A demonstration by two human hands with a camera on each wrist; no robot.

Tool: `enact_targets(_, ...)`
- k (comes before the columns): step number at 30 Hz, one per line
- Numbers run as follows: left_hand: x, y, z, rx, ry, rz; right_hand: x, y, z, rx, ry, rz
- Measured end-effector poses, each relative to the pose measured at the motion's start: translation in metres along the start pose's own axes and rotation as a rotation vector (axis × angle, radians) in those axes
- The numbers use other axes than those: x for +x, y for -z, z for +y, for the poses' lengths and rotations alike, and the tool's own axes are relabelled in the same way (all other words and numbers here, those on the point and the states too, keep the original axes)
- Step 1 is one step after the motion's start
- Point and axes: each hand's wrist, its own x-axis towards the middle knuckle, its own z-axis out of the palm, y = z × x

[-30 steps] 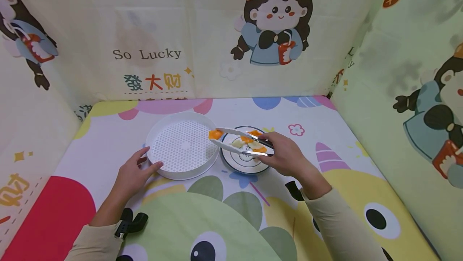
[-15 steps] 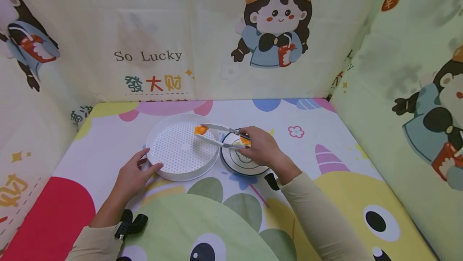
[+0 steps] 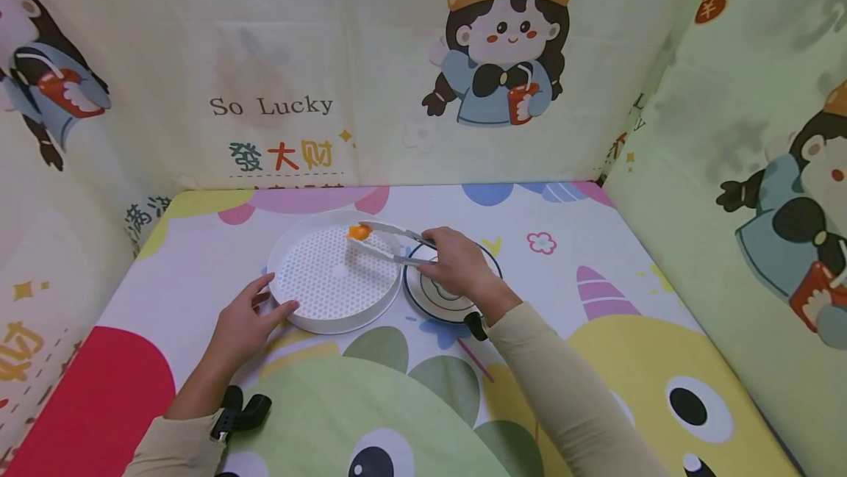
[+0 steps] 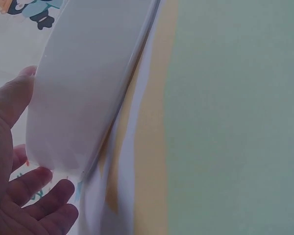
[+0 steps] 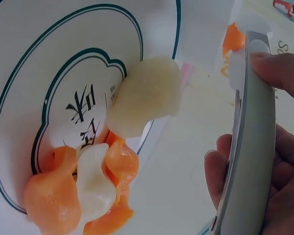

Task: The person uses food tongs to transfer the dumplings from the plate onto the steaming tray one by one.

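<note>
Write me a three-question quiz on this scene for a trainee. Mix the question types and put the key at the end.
1. Multiple choice. What colour is the piece held in the tongs?
A) green
B) orange
C) purple

2. True or false: everything lying on the plate is orange.

3. Fill the gaps: the ____ grip holds the tongs, while the ____ grip rests against the side of the perforated dish.

Key
1. B
2. False: a white piece lies there too.
3. Right, left: the right grip has the tongs and the left grip is at the dish.
</note>
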Motion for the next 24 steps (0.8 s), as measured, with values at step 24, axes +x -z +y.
enact_targets(24,-0.002,-0.004,0.001,-0.011,0.005,0.009,0.032,-0.013,-0.025,-0.02,-0.114,-0.076)
